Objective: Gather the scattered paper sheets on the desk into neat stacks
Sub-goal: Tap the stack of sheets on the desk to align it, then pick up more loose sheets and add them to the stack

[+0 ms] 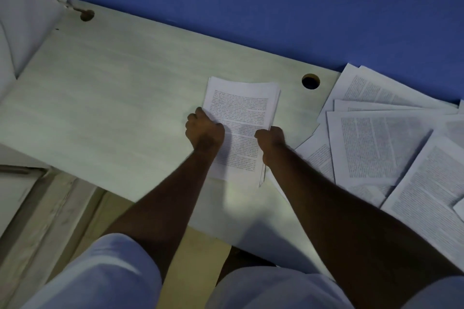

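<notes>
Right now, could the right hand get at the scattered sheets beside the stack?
Probably yes: the right hand grips the stack, but the scattered sheets lie right beside it, with nothing between.

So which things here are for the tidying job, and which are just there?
For the job:
- white printed paper stack, gripped by the left hand and right hand
- scattered white printed sheets
- pale wooden desk

Just there:
- round cable hole
- blue wall

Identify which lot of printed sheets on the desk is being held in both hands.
The squared-up stack at the desk's middle, gripped by the left hand and right hand. The loose sheets to its right lie fanned, overlapping and untouched.
</notes>
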